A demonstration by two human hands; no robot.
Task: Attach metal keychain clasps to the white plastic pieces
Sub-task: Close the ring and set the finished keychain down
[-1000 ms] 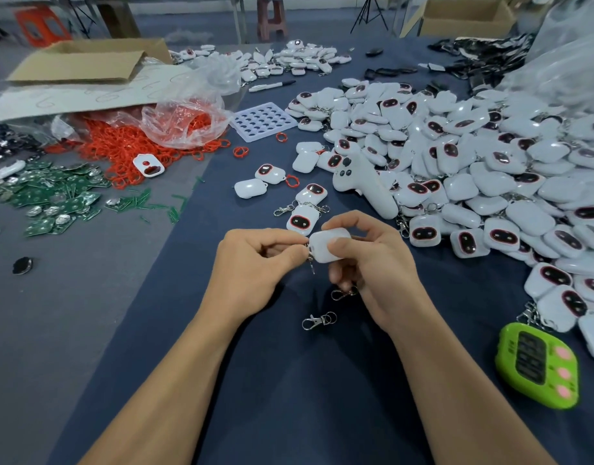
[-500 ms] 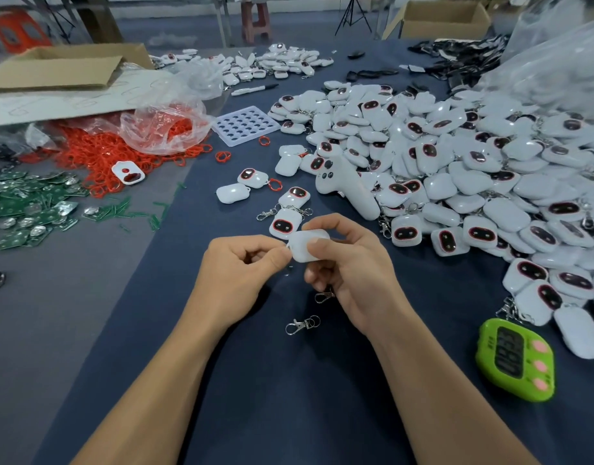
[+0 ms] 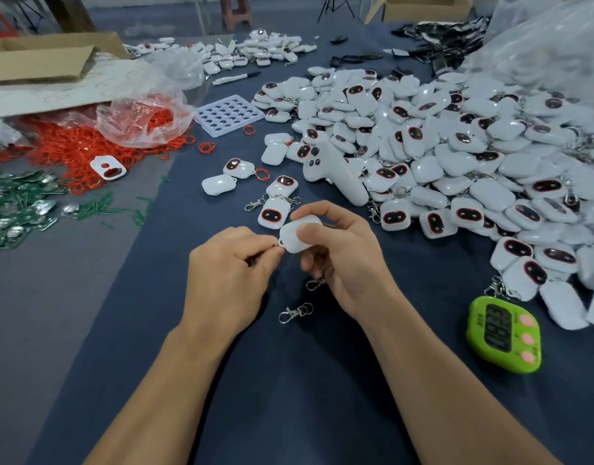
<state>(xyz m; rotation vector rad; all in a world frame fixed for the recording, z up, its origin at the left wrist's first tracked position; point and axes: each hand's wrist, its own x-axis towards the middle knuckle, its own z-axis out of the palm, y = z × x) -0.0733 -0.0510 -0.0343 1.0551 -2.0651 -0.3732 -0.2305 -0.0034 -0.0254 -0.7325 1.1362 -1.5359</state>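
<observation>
Clasp (image 3: 280,245) in left hand (image 3: 228,276), piece (image 3: 298,235) in right hand (image 3: 342,261)

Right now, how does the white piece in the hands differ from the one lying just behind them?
The held piece shows a plain white side; the lying piece shows a dark, red-rimmed window. The right hand grips the held piece while the left hand pinches a metal ring at its corner; the lying piece rests on the blue cloth. Both are white and rounded.

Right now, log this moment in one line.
step: fitting clasp | right hand: holds white piece | left hand: pinches metal ring at its corner | spare clasp: lying on blue cloth
</observation>
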